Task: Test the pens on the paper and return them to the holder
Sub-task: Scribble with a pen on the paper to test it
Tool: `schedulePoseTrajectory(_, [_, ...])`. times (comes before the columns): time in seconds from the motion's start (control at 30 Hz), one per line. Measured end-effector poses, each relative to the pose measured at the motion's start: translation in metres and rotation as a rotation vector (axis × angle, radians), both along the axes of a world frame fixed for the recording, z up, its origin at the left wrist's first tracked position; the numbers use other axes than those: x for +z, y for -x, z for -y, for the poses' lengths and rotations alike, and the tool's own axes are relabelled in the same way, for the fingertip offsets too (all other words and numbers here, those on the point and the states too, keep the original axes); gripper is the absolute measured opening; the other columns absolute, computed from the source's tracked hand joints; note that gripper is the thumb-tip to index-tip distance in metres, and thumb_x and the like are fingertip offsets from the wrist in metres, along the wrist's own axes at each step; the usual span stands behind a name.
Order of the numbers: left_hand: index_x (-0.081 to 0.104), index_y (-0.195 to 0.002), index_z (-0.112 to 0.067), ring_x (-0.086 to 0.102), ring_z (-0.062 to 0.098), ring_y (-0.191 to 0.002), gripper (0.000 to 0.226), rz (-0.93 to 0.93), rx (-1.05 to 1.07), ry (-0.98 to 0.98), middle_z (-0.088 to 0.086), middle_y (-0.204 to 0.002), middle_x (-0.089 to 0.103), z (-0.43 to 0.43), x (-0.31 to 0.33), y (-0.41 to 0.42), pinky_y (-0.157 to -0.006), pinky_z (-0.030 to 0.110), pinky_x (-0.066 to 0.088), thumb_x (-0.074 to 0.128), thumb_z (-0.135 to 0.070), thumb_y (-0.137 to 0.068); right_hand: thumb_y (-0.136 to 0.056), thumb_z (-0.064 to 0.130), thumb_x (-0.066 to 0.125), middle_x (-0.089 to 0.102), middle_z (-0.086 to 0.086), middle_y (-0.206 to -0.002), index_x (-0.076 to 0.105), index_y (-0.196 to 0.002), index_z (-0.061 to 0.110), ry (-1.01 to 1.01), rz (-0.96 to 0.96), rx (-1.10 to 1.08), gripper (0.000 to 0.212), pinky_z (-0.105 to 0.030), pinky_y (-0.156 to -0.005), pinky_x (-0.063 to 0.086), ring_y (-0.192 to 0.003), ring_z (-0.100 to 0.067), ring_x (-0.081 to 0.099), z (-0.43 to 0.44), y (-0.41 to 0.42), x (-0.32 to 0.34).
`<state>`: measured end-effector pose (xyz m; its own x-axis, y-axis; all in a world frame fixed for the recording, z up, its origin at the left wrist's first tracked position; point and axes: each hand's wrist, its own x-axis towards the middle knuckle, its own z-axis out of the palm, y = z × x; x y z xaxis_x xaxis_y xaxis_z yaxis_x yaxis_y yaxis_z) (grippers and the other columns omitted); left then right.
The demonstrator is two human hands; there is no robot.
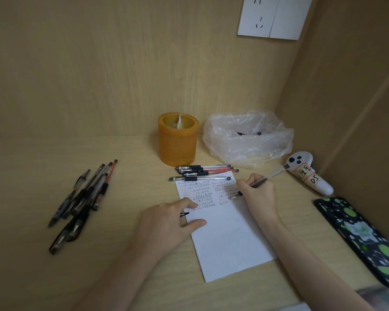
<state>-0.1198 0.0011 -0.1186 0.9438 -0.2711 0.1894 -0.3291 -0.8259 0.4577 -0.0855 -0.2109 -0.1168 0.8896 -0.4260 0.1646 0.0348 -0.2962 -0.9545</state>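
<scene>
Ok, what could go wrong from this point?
The pens lying loose at the top edge of the paper sit close to the right hand, so a stroke could knock them. With another pile on the left and no pen showing in the holder, tested and untested ones could get mixed.

Crumpled plastic bag (247, 140) against the back wall. White controller (310, 176) beside it, phone (364, 241) nearer, socket (274, 17) above.
</scene>
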Motion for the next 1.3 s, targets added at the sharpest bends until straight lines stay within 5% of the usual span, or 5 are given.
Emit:
schedulePoseTrajectory(0.43, [0.055,-0.108,-0.043,0.046,0.005,-0.051,0.044,0.014,-0.01,-0.019,-0.006,-0.054,0.049,0.0001,-0.0011,-0.0008,-0.05,0.017,0.03,0.05,-0.07,-0.074,-0.075,0.003,0.06,0.04,-0.012,-0.058,0.045,-0.058,0.002,0.032,0.002,0.009,0.023,-0.021,-0.046,0.025,-0.056,-0.016,0.033,-0.0002,-0.002,-0.0031])
schedulePoseTrajectory(1.3, [0.056,-0.107,-0.044,0.05,0.006,-0.054,0.043,0.01,-0.007,0.007,-0.006,-0.056,0.053,0.0003,-0.0014,-0.001,-0.057,0.021,0.042,0.051,-0.07,-0.074,-0.075,-0.002,0.06,0.034,-0.008,-0.054,0.042,-0.057,0.004,0.011,0.031,0.027,0.026,-0.017,-0.043,0.023,-0.047,-0.007,0.027,-0.0008,-0.0005,-0.0009])
